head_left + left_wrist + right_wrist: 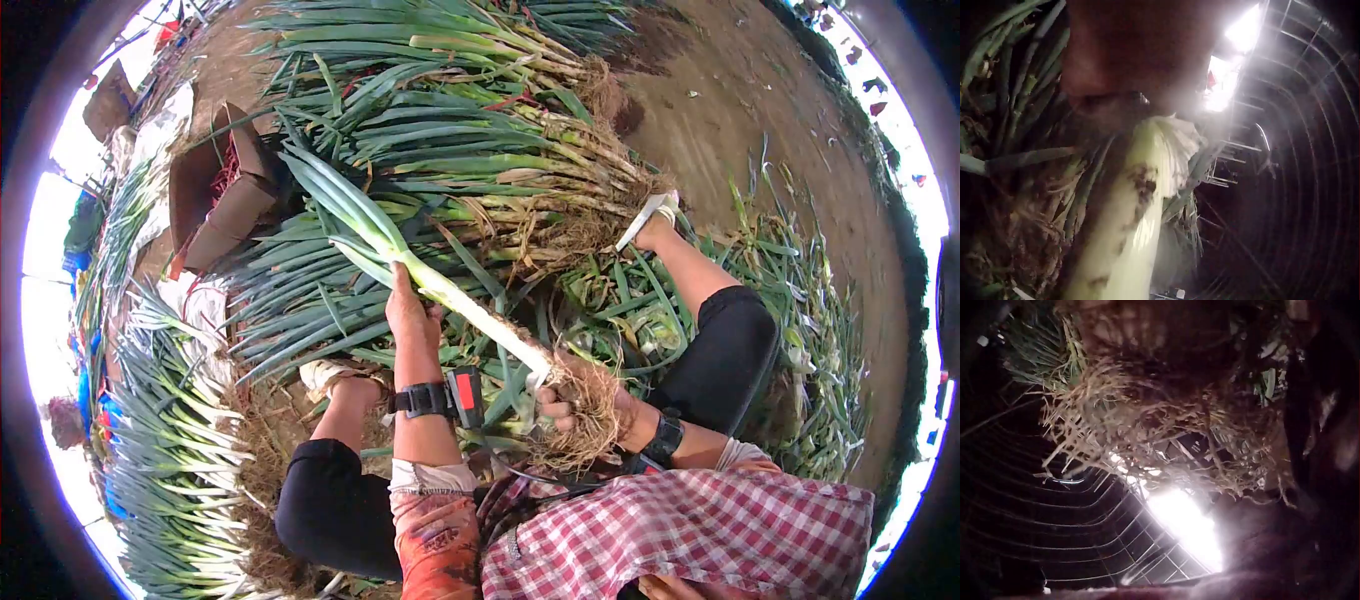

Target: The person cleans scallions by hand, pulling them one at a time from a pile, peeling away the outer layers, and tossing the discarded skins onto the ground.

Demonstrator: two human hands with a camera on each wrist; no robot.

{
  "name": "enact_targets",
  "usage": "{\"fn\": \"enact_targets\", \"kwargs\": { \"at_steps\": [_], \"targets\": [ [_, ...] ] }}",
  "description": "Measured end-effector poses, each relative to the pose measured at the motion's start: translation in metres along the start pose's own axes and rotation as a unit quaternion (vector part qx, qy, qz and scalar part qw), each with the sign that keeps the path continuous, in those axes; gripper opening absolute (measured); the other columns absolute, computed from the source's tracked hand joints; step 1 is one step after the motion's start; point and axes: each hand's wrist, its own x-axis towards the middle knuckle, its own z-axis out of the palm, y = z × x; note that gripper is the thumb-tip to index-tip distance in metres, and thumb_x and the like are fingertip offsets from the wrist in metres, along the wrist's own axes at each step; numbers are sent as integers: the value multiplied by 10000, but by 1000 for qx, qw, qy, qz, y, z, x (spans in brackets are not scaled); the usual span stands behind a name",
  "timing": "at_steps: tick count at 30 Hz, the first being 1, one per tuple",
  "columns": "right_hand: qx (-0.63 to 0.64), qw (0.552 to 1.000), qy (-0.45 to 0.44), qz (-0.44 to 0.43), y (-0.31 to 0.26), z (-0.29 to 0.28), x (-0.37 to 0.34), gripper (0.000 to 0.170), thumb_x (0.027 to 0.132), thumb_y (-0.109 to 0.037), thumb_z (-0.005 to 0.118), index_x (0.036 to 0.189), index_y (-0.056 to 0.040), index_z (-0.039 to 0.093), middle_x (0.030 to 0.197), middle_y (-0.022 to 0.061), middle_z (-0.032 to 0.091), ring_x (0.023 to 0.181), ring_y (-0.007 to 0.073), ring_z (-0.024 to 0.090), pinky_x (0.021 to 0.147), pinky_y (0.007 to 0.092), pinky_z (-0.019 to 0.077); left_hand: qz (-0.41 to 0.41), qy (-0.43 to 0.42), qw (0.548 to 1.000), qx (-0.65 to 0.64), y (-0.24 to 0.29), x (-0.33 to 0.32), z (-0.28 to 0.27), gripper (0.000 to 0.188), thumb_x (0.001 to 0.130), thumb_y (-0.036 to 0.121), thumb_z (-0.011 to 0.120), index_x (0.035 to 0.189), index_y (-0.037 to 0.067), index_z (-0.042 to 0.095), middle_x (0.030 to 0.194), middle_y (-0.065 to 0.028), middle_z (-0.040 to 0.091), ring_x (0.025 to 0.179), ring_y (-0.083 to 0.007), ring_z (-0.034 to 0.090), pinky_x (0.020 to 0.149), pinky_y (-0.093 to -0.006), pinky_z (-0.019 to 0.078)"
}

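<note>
One long green onion (490,322) slants across the head view, green leaves up to the left and a bushy root end down to the right. My left hand (410,315) grips it where the white stalk turns to leaves. At the other end my right hand (562,402) has its fingers curled about the stalk base beside the roots (590,415), which cover part of it. In the left wrist view the pale stalk (1125,231) has dirt marks and a loose papery skin (1179,150) below the hand. Tangled roots (1147,419) fill the right wrist view's upper half.
Piles of green onions (470,150) lie ahead, roots to the right. More green onions (180,450) are laid in a row at left. An open cardboard box (220,190) stands at the left back. Stripped leaves (800,350) are heaped at right, near the person's knee (735,330).
</note>
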Motion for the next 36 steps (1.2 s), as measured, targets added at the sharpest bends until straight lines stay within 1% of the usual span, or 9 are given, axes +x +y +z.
{"fn": "enact_targets", "kwargs": {
  "at_steps": [12, 18, 19, 24, 28, 30, 31, 32, 36],
  "targets": [
    [18, 999, 24, 32, 2, 1, 2, 357, 883, -381, 379, 1002, -53, 455, 696, 51, 468, 533, 146, 462, 414, 261, 386, -21, 135, 990, -30, 5, 0, 13, 252, 822, 337, 469, 882, 98, 518, 724, -28, 545, 536, -134, 510, 373, -229, 309],
    [21, 998, -49, 42, 2, -4, 2, 396, 854, -432, 406, 891, -49, 499, 653, 33, 467, 479, 132, 436, 393, 246, 376, -201, 10, 978, -57, -19, -9, -23, 199, 858, 256, 402, 740, 102, 446, 574, 8, 438, 406, -96, 380, 361, -215, 318],
    [-5, 1000, -19, 16, 4, 0, 3, 355, 856, -404, 418, 899, -62, 500, 640, 14, 472, 469, 117, 430, 387, 235, 376, -313, -205, 926, -49, -32, -3, -44, 171, 852, 216, 414, 747, 96, 472, 567, 0, 448, 381, -90, 377, 339, -219, 308],
    [-105, 994, 15, 11, -15, -7, 38, 352, 846, -395, 460, 851, -47, 512, 604, 9, 474, 434, 101, 455, 353, 216, 377, -309, -325, 891, 77, -171, -80, -84, 208, 864, 270, 404, 826, 85, 491, 683, -38, 492, 586, -151, 437, 509, -274, 353],
    [-264, 958, 98, -46, -16, 13, 20, 309, 828, -372, 509, 896, -70, 517, 611, -11, 481, 432, 65, 458, 355, 193, 377, -31, -230, 852, 470, -112, -35, -95, 261, 873, 313, 396, 890, 76, 506, 776, -68, 527, 749, -200, 485, 645, -319, 389],
    [-268, 956, 109, -51, -11, 22, 16, 297, 831, -359, 511, 901, -70, 516, 611, -12, 481, 434, 63, 459, 358, 191, 377, -34, -301, 953, 25, -68, 7, -92, 292, 878, 334, 392, 922, 72, 514, 823, -83, 544, 831, -224, 509, 713, -341, 407],
    [-274, 953, 117, -58, -9, 27, 16, 286, 833, -346, 513, 905, -70, 516, 611, -12, 480, 436, 61, 461, 361, 188, 378, -88, -457, 863, -197, -49, 32, -94, 308, 880, 345, 391, 938, 70, 518, 846, -91, 553, 872, -236, 521, 747, -352, 415],
    [-289, 947, 132, -52, -8, 24, 17, 283, 836, -314, 515, 949, -54, 513, 625, -13, 488, 447, 57, 465, 367, 186, 376, -57, -138, 983, -110, -9, -6, -50, 343, 870, 361, 416, 981, 50, 508, 883, -103, 560, 913, -240, 516, 804, -358, 412],
    [-363, 918, 153, -52, -3, 15, 23, 363, 818, -371, 527, 941, -29, 540, 643, -19, 492, 481, 56, 455, 397, 195, 362, -19, -72, 996, -43, 24, 18, -36, 310, 820, 235, 550, 991, -20, 508, 830, -87, 582, 735, -211, 578, 650, -331, 491]
  ]
}}
